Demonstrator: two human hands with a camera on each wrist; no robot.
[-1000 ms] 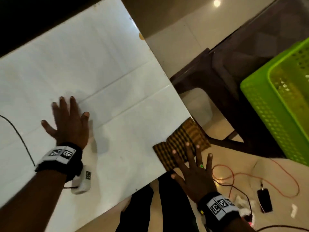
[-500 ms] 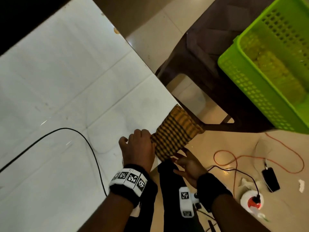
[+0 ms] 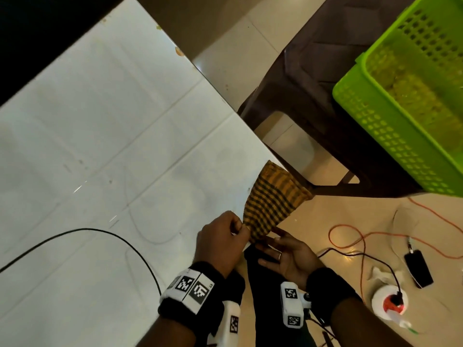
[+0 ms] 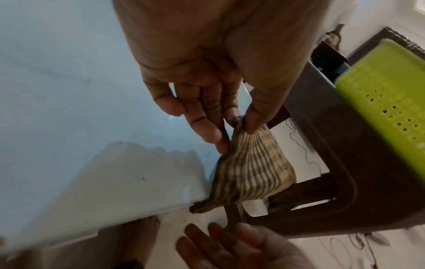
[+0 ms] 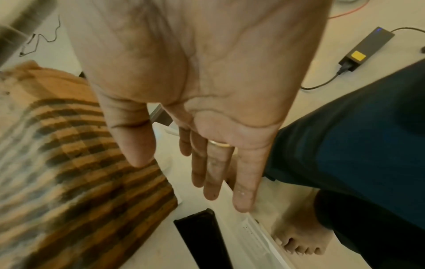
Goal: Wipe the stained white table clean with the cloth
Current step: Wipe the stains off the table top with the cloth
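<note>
Checked cloth (image 3: pixel 273 204), orange-yellow with dark stripes, folded into a wedge that fans out from a bunched corner; its weave looks coarse and slightly ribbed. It hangs over the near right corner of the white table (image 3: pixel 105 126), partly on the top and partly past the edge. The left hand (image 3: pixel 221 242) pinches the bunched corner between thumb and fingertips (image 4: pixel 255 116), as the left wrist view shows. The right hand (image 3: pixel 288 254) lies palm up just below the cloth, off the table edge, fingers (image 5: pixel 243 182) straight and spread, a ring on one, holding nothing. The table top is smooth and glossy, crossed by straight seams and flecked with small dark specks; a thin black cable (image 3: pixel 100 232) curves across it. Beside the table stand a dark brown plastic chair (image 3: pixel 313 101) and a perforated green basket (image 3: pixel 390 126). One second earlier both hands lay flat, the left far out on the table, the right pressing the cloth from above.
</note>
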